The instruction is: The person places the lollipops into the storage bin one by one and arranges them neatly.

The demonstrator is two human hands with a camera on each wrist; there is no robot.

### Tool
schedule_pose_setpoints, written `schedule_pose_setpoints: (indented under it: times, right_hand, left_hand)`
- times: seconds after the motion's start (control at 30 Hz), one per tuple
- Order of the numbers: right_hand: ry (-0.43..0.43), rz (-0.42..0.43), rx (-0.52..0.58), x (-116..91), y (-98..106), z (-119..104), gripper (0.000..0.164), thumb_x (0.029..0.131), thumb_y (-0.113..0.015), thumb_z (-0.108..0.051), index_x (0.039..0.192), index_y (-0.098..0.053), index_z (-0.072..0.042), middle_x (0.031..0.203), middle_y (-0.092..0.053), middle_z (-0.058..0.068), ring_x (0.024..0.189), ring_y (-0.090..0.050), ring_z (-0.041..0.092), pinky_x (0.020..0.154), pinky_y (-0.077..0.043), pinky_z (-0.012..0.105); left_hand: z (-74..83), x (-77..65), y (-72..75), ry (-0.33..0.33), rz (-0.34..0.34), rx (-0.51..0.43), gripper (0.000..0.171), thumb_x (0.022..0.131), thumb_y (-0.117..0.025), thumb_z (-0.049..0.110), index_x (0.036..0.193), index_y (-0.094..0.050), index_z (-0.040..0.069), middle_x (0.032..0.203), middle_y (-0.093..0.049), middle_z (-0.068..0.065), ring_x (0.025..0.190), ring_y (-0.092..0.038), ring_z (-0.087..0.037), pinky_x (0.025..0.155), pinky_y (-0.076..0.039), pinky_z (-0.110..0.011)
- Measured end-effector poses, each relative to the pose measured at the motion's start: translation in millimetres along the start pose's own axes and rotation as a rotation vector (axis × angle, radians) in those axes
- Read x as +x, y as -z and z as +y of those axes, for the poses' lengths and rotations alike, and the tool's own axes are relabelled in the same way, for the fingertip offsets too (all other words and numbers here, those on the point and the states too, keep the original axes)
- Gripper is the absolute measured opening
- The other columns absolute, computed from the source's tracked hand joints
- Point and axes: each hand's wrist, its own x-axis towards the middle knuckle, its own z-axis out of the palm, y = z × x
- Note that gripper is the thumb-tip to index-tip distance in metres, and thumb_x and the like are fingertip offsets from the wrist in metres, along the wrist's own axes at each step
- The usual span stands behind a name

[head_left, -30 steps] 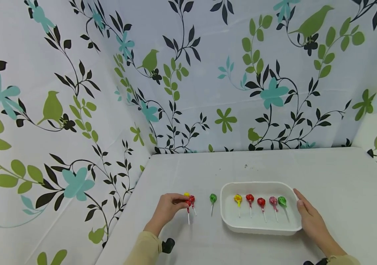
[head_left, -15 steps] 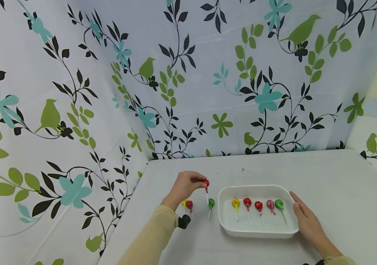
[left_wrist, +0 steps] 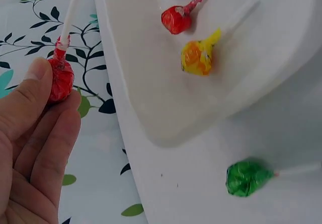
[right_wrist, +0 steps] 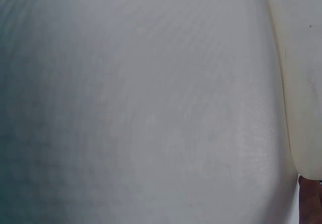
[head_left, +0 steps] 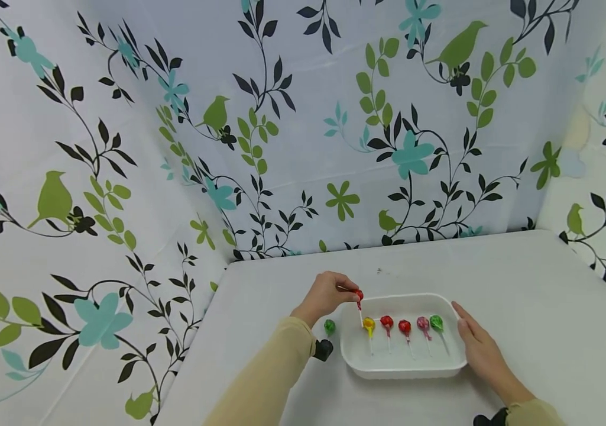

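Observation:
My left hand (head_left: 329,293) pinches a red lollipop (head_left: 359,296) by its wrapped head over the left end of a white tray (head_left: 404,374). In the left wrist view, thumb and fingers hold that lollipop's head while its stick points away. Inside the tray lie a yellow lollipop (head_left: 369,324), two red lollipops (head_left: 405,326), a pink one (head_left: 423,323) and a green one (head_left: 436,322), in a row. My right hand (head_left: 480,349) rests against the tray's right side, its visible fingers fairly straight. The right wrist view shows mostly blurred white surface.
Just left of the tray a green lollipop (head_left: 329,326) lies on the white table (head_left: 281,284), its stick hidden by my left arm. Patterned cloth walls (head_left: 260,148) rise behind the table and at both sides.
My left hand has lifted the red lollipop off the table and carried it right to the tray. My sleeve now covers the yellow and red lollipops on the table. The right hand stays at the tray.

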Motion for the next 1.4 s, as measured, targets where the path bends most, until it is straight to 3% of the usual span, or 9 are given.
schedule_pose_setpoints:
  times: [0.37,0.47,0.6,0.87,1.17,1.4]
  right_hand:
    - [-0.010,0.013,0.000,-2,-1,1,0.060,0.113,-0.021,-0.042,0.164,-0.017,-0.012,0.168,-0.015,0.025,0.153,-0.014,0.052,0.121,-0.018,0.068]
    - [-0.006,0.016,0.001,-2,1,1,0.059,0.113,-0.023,-0.041,0.164,-0.018,-0.011,0.168,-0.016,0.025,0.153,-0.015,0.052,0.121,-0.018,0.068]
    - [0.016,0.035,-0.005,-1,3,1,0.058,0.114,-0.023,-0.039,0.163,-0.021,-0.009,0.167,-0.018,0.026,0.152,-0.018,0.053,0.121,-0.020,0.067]
    - [0.001,0.025,0.001,0,2,3,0.058,0.113,-0.022,-0.039,0.164,-0.020,-0.011,0.167,-0.019,0.024,0.153,-0.018,0.051,0.121,-0.020,0.066]
    - [0.005,0.030,0.013,-1,1,3,0.057,0.114,-0.023,-0.038,0.164,-0.020,-0.010,0.168,-0.018,0.023,0.153,-0.017,0.050,0.122,-0.019,0.065]
    - [0.013,0.040,0.009,-2,1,3,0.057,0.114,-0.023,-0.037,0.163,-0.022,-0.009,0.166,-0.021,0.025,0.152,-0.020,0.051,0.121,-0.020,0.066]
  left_hand:
    - [39.5,19.3,-68.9,0.034,-0.092,0.007,0.010,0.086,-0.083,0.018,0.095,-0.081,0.013,0.092,-0.075,0.006,0.081,-0.066,-0.003,0.074,-0.058,-0.020]
    - [52.1,21.9,-83.7,0.052,-0.135,0.064,0.007,0.085,-0.085,0.017,0.089,-0.079,0.014,0.084,-0.071,0.009,0.073,-0.060,-0.004,0.064,-0.052,-0.019]
    - [64.2,28.2,-97.6,0.025,-0.177,0.201,0.011,0.084,-0.085,0.015,0.080,-0.075,0.014,0.072,-0.066,0.008,0.064,-0.054,-0.005,0.057,-0.046,-0.019]
    - [70.1,35.0,-109.1,0.027,-0.203,0.365,0.016,0.079,-0.090,0.017,0.074,-0.075,0.018,0.065,-0.065,0.010,0.065,-0.053,-0.004,0.059,-0.043,-0.018]
    - [69.7,37.3,-115.2,-0.033,-0.301,0.485,0.020,0.076,-0.092,0.016,0.067,-0.073,0.014,0.060,-0.067,0.007,0.060,-0.054,-0.005,0.061,-0.042,-0.016]
    - [67.9,45.5,-129.0,-0.059,-0.354,0.601,0.029,0.075,-0.092,0.016,0.062,-0.066,0.018,0.058,-0.062,0.011,0.059,-0.055,-0.004,0.057,-0.043,-0.017]
